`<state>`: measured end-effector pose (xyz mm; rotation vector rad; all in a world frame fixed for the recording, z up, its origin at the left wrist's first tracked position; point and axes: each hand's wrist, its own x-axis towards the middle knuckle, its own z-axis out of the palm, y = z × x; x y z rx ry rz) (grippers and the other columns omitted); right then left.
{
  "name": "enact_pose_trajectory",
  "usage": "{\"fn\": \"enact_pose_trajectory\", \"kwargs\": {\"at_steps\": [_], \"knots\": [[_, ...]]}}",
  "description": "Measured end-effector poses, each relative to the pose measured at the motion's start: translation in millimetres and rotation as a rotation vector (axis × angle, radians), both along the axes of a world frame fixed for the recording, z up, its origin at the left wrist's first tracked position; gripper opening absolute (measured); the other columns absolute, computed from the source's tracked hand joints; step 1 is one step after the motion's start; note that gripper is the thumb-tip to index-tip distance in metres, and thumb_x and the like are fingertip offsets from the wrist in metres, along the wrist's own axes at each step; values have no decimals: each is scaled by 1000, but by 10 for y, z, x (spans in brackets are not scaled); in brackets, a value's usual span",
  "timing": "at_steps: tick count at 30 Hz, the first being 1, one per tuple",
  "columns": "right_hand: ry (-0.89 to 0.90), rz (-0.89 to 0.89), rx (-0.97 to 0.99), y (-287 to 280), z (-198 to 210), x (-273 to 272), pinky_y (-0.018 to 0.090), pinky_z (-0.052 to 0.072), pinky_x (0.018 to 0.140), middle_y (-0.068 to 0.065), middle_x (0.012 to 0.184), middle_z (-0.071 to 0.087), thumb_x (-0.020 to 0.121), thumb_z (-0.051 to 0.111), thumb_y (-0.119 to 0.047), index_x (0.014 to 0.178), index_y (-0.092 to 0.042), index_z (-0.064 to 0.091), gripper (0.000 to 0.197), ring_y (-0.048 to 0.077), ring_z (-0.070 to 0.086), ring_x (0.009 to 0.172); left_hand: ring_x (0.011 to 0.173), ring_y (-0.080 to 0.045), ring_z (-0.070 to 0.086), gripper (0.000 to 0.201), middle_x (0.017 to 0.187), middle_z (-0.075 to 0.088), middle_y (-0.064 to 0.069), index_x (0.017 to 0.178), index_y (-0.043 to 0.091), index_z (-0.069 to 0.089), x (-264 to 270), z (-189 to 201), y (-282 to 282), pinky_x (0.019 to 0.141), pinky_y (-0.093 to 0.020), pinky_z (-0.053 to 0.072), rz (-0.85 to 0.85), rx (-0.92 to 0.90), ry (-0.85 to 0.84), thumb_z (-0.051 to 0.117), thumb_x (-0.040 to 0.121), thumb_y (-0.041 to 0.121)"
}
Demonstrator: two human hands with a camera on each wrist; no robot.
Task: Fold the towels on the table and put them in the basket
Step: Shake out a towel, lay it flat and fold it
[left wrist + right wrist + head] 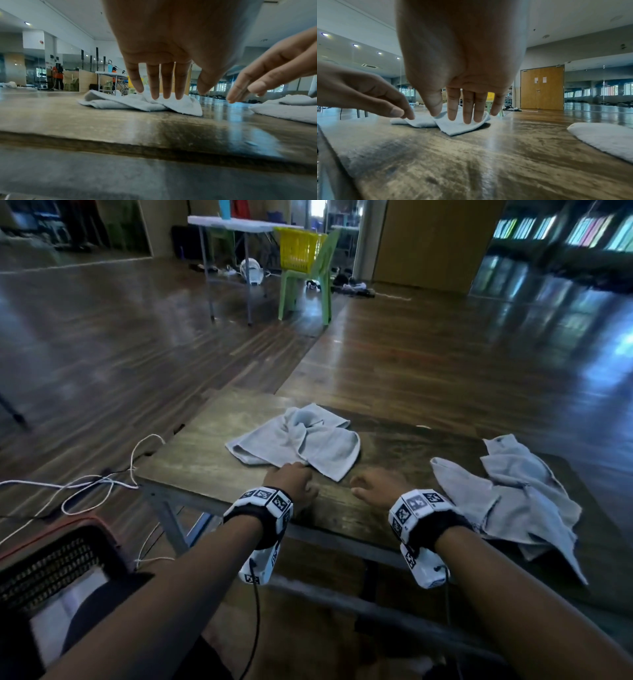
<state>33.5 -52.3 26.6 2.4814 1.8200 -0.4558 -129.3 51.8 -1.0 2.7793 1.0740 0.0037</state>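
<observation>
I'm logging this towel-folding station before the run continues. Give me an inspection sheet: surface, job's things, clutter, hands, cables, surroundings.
Surface: dark wooden table, worn and glossy.
Job's things: crumpled towel at the middle; a second, rumpled towel at the right, hanging over the near edge; dark basket low at the left, beside the table.
Clutter: nothing seen on the table besides the towels.
Hands: left hand touches the near edge of the middle towel with loosely bent fingers; right hand is open, above bare wood between the towels.
Cables: white cord loops on the floor at the left; thin wires hang from both wrist cameras.
Surroundings: wood floor, white folding table, green chair holding a yellow basket.
</observation>
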Motion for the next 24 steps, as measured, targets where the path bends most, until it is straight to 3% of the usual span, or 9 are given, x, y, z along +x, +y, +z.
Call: {"fn": "enact_pose_trajectory", "kwargs": {"at_steps": [7,12,16,21,24], "knots": [[-41,-54,-42,520,-262,229,41,29,105,2,144,43,95,38,-19,135,-26,45,41,25,37,133,119,-25,48,38,128,53,-3,122,17,54,467,-234,228,98,-39,34,-84,-23,-90,49,89,35],[-103,10,-99,607,-384,355,43,23,100,0,143,44,91,38,-14,135,-32,41,49,25,31,131,106,-26,56,31,110,59,-4,108,20,64,595,-290,234,93,-39,39,-120,10,-12,49,86,37],[-179,82,-16,471,-390,299,43,23,96,-1,135,46,91,44,-25,132,-33,45,41,23,31,128,104,-24,57,27,107,61,-2,101,19,61,556,-219,180,94,-39,35,-141,92,68,53,84,39],[-241,147,-3,192,-400,129,44,22,99,1,128,44,87,53,-48,124,-33,52,40,23,30,126,94,-25,60,19,100,65,-2,96,17,60,384,-131,-15,90,-38,32,-215,204,139,44,89,23],[-214,158,89,-10,-382,70,43,20,99,-3,126,48,88,53,-45,112,-32,59,28,21,31,126,94,-25,60,17,101,66,-2,96,17,56,246,9,-126,91,-37,33,-220,130,41,47,87,29]]}}
